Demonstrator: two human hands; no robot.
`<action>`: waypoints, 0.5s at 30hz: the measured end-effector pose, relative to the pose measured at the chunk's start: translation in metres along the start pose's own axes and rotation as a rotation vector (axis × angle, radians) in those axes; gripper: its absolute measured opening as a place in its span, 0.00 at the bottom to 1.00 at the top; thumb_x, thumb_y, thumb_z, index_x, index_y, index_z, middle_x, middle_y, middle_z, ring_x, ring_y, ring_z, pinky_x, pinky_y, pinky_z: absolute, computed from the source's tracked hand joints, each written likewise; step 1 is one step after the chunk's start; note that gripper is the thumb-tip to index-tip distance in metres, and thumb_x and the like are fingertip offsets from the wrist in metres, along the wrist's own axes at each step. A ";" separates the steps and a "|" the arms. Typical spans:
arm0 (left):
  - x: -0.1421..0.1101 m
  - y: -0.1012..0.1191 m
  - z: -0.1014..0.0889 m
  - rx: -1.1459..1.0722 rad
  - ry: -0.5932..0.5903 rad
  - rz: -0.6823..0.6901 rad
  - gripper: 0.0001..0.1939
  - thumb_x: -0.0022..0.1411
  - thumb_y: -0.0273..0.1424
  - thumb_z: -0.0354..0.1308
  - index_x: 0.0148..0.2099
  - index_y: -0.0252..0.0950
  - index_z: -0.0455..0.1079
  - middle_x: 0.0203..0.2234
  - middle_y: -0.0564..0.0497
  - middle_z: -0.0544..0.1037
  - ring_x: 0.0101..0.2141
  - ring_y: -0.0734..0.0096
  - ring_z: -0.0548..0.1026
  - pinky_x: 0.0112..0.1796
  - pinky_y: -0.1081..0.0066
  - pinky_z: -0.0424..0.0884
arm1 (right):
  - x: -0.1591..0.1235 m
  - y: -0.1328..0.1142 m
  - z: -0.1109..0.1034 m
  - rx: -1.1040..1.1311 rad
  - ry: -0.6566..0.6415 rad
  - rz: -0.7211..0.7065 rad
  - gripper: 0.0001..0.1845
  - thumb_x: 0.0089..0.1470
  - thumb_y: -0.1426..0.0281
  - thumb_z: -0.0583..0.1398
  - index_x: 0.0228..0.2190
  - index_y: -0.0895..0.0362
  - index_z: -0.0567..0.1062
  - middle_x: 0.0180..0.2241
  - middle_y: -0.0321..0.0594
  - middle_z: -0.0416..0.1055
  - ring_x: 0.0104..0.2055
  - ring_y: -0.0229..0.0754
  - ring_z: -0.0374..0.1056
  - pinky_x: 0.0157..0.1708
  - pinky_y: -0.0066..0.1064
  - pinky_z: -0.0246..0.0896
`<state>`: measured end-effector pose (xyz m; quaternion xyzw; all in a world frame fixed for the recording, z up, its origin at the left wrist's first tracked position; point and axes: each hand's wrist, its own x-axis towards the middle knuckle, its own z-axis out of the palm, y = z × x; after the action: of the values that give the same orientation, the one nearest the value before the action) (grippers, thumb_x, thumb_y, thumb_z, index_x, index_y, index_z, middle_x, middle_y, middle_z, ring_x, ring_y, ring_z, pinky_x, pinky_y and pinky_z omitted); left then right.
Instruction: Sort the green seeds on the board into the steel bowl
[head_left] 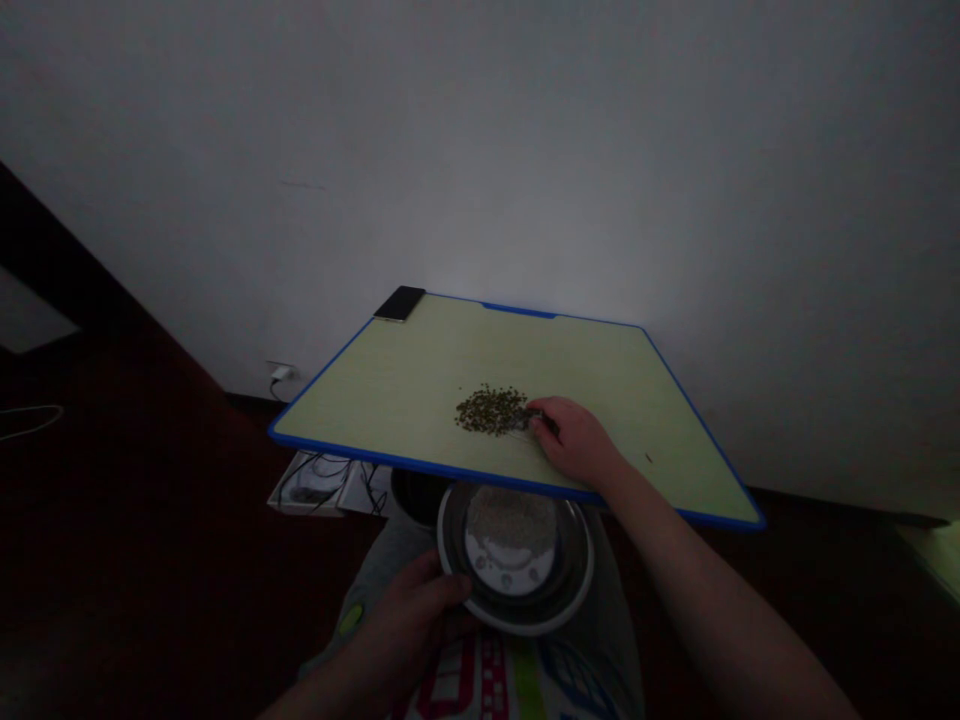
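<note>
A loose pile of small brownish-green grains [489, 410] lies on the pale yellow-green table top [420, 370]. My right hand [574, 437] rests at the right edge of this pile, its fingers closed in a pinch; a pale, partly see-through bit shows by the fingertips, too dim to name. Below the table's front edge, my left hand [435, 595] grips the rim of a round metal bowl [517, 622], thumb on top. Inside the bowl sits a whitish round area [510, 540] with grainy matter and several round marks.
A dark phone [400, 303] lies at the table's far left corner. Blue edging [420, 465] runs round the table, which stands against a grey wall [480, 150]. Cables and a white box [315, 485] are on the floor to the left, near a wall plug [280, 373].
</note>
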<state>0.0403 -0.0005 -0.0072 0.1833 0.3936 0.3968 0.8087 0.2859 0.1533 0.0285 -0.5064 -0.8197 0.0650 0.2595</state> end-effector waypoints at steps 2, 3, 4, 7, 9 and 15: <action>-0.001 0.001 0.002 0.002 0.008 -0.002 0.14 0.46 0.26 0.72 0.38 0.33 0.81 0.39 0.40 0.88 0.49 0.46 0.83 0.50 0.57 0.79 | -0.001 0.001 0.000 0.000 0.006 0.001 0.16 0.61 0.71 0.56 0.47 0.60 0.78 0.43 0.52 0.79 0.45 0.48 0.74 0.49 0.40 0.67; -0.001 0.001 0.002 0.002 0.011 -0.004 0.15 0.45 0.27 0.72 0.39 0.33 0.80 0.38 0.40 0.88 0.48 0.46 0.83 0.50 0.57 0.79 | -0.001 0.001 0.000 -0.001 0.008 0.006 0.16 0.60 0.71 0.56 0.47 0.60 0.78 0.42 0.52 0.79 0.44 0.48 0.74 0.49 0.40 0.67; 0.000 0.001 0.002 0.002 0.014 -0.007 0.15 0.45 0.27 0.73 0.39 0.33 0.80 0.38 0.40 0.88 0.48 0.45 0.83 0.49 0.56 0.80 | -0.001 0.001 0.000 -0.003 0.009 0.012 0.16 0.60 0.71 0.56 0.46 0.60 0.79 0.41 0.51 0.80 0.43 0.48 0.74 0.48 0.39 0.67; 0.000 0.000 0.001 -0.001 0.022 -0.016 0.17 0.44 0.28 0.74 0.40 0.33 0.80 0.39 0.40 0.88 0.48 0.45 0.84 0.48 0.56 0.80 | -0.002 0.001 -0.001 -0.004 0.001 0.017 0.16 0.59 0.72 0.56 0.45 0.61 0.79 0.39 0.51 0.79 0.41 0.48 0.73 0.47 0.39 0.67; 0.000 -0.001 0.000 -0.002 0.030 -0.014 0.17 0.45 0.28 0.73 0.40 0.33 0.80 0.39 0.39 0.88 0.48 0.45 0.84 0.47 0.57 0.80 | -0.002 0.000 -0.001 -0.001 -0.003 0.006 0.16 0.60 0.71 0.56 0.45 0.61 0.79 0.39 0.50 0.80 0.40 0.48 0.73 0.46 0.40 0.67; 0.001 -0.002 -0.001 -0.011 0.017 -0.012 0.15 0.47 0.27 0.73 0.40 0.33 0.81 0.40 0.40 0.88 0.49 0.46 0.83 0.49 0.58 0.80 | 0.000 0.000 0.000 -0.013 0.005 -0.012 0.16 0.61 0.71 0.55 0.46 0.60 0.79 0.42 0.52 0.80 0.42 0.48 0.74 0.48 0.41 0.68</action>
<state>0.0406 -0.0007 -0.0099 0.1732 0.3994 0.3957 0.8087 0.2861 0.1530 0.0283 -0.5034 -0.8225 0.0568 0.2586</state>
